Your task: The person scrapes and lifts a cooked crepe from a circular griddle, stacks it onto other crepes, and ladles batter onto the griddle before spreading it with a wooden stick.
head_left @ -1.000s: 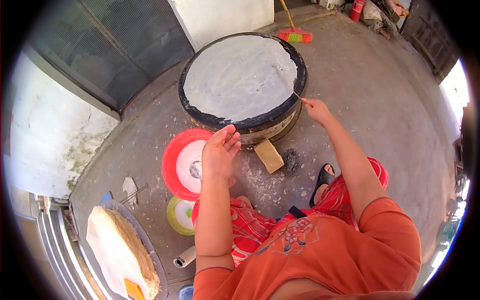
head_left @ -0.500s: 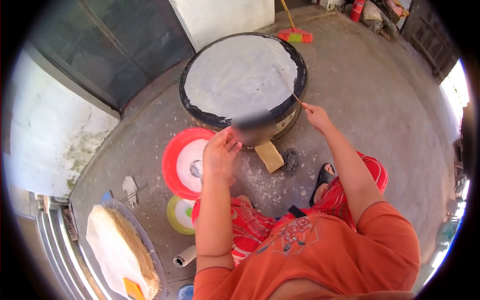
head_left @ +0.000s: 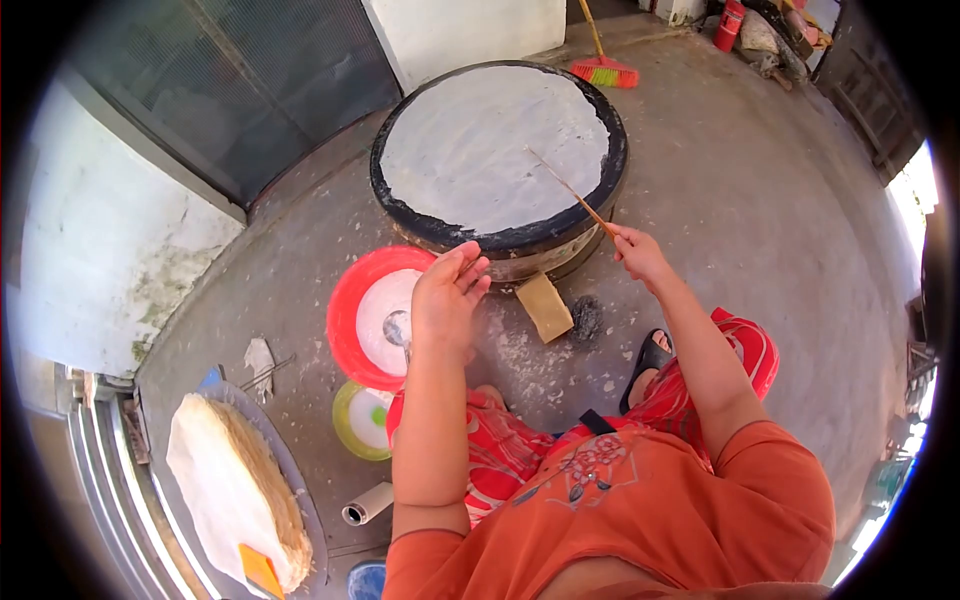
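My right hand (head_left: pixel 642 256) is closed round the end of a thin wooden stick (head_left: pixel 572 193). The stick reaches over the near right side of a large round griddle with a black rim (head_left: pixel 520 238); whether its tip touches the surface I cannot tell. A thin white sheet of batter (head_left: pixel 490 140) covers most of the griddle. My left hand (head_left: pixel 448 292), holding nothing, is raised with fingers apart in front of the griddle's near edge. Partly behind that hand is a red basin (head_left: pixel 342 318) of white batter with a metal ladle (head_left: pixel 396 328) in it.
A yellow-green bowl (head_left: pixel 345 425) stands beside the basin. At lower left, a stack of thin round sheets (head_left: pixel 225 480) carries an orange scraper (head_left: pixel 260 570). A yellowish block (head_left: pixel 545 307) and dark scrubber (head_left: pixel 586 318) lie before the griddle. A broom (head_left: pixel 605 72) stands behind.
The stick's tip has swung left and toward me over the batter, and my right hand has drawn back slightly. A dark blurred patch beside my left hand is gone.
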The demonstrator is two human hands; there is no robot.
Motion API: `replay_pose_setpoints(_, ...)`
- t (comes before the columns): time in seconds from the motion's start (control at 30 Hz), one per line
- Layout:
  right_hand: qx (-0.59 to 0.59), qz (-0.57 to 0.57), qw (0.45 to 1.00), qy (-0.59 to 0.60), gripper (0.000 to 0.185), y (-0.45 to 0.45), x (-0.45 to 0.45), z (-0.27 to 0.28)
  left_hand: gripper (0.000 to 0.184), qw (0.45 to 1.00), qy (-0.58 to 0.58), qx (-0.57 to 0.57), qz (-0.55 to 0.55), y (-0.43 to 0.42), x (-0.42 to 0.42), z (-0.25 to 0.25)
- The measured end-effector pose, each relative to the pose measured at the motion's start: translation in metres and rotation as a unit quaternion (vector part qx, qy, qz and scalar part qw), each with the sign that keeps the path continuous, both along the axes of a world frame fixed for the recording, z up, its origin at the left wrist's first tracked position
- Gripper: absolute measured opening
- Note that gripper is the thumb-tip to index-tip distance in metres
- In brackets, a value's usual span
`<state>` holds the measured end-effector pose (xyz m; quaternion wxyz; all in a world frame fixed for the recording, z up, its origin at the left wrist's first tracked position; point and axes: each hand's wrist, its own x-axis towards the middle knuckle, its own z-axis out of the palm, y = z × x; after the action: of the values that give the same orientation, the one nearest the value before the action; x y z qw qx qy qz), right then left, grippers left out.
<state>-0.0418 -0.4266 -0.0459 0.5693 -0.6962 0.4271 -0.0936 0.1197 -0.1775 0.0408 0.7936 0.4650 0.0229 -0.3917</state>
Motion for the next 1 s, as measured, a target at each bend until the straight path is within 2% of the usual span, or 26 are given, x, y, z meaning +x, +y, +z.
replay_pose_setpoints(0.07,-0.029,-0.006,0.999,0.012,0.032,-0.001,0.003,-0.008,0.028,1.000,0.001,0.000,0.003,0.001,0.001,0.000)
replay_pose_setpoints(0.13,-0.137,0.028,0.990,-0.012,0.030,-0.003,0.009,-0.020,0.028,1.000,-0.003,-0.010,-0.003,0.002,0.002,-0.001)
replay_pose_setpoints(0.17,-0.137,0.029,0.990,-0.012,0.030,-0.007,0.008,-0.023,0.028,1.000,-0.002,-0.010,-0.002,0.003,0.002,-0.001)
replay_pose_setpoints(0.23,0.011,0.019,1.000,0.020,0.033,-0.001,0.006,0.005,0.028,1.000,0.002,-0.009,0.003,0.002,0.002,0.000)
replay_pose_setpoints(0.27,0.011,0.020,1.000,0.020,0.033,-0.002,0.003,0.008,0.028,1.000,0.002,-0.009,0.004,0.003,0.002,0.000)
replay_pose_setpoints(0.33,0.166,0.016,0.984,-0.066,0.043,-0.003,-0.001,0.016,0.028,1.000,0.006,-0.021,0.003,0.006,0.004,0.002)
replay_pose_setpoints(0.47,0.098,0.070,0.984,-0.134,0.053,0.031,-0.003,0.051,0.028,0.999,0.005,-0.037,0.029,0.018,0.008,0.014)
replay_pose_setpoints(0.5,0.140,0.074,0.966,-0.204,0.056,0.061,-0.005,0.083,0.029,0.997,0.005,-0.069,0.046,0.027,0.010,0.021)
replay_pose_setpoints(0.57,0.185,0.087,0.941,-0.268,0.059,0.089,-0.011,0.089,0.029,0.992,0.005,-0.101,0.076,0.051,0.016,0.032)
replay_pose_setpoints(0.63,0.206,0.123,0.951,-0.195,0.064,0.090,-0.017,0.059,0.029,0.974,-0.061,-0.174,0.133,0.085,0.024,0.039)
replay_pose_setpoints(0.67,0.208,0.136,0.950,-0.191,0.064,0.092,-0.019,0.047,0.029,0.972,-0.062,-0.174,0.147,0.102,0.029,0.038)
replay_pose_setpoints(0.73,0.088,0.161,0.981,-0.055,0.067,0.098,-0.019,0.030,0.030,0.932,-0.114,-0.174,0.298,0.135,0.034,0.022)
replay_pose_setpoints(0.77,0.092,0.178,0.979,-0.048,0.067,0.101,-0.017,0.028,0.030,0.927,-0.111,-0.168,0.315,0.148,0.033,0.007)
replay_pose_setpoints(0.8,0.076,0.220,0.970,-0.063,0.066,0.108,-0.014,0.032,0.028,0.912,-0.149,0.007,0.383,0.162,0.033,-0.017)
replay_pose_setpoints(0.83,0.063,0.264,0.959,-0.079,0.066,0.115,-0.010,0.037,0.027,0.863,-0.175,0.186,0.436,0.180,0.032,-0.048)
replay_pose_setpoints(0.87,0.058,0.304,0.948,-0.068,0.065,0.123,-0.003,0.047,0.029,0.817,-0.249,0.373,0.363,0.210,0.038,-0.111)
replay_pose_setpoints(0.9,0.056,0.345,0.935,-0.057,0.064,0.133,0.005,0.056,0.031,0.735,-0.302,0.545,0.266,0.246,0.036,-0.172)
replay_pose_setpoints(0.97,0.033,0.383,0.922,0.038,0.061,0.147,0.027,0.064,0.042,0.568,-0.282,0.759,0.149,0.264,-0.002,-0.222)
replay_pose_setpoints(1.0,-0.012,0.427,0.903,0.051,0.058,0.153,0.040,0.061,0.046,0.537,-0.252,0.796,0.120,0.266,-0.023,-0.237)
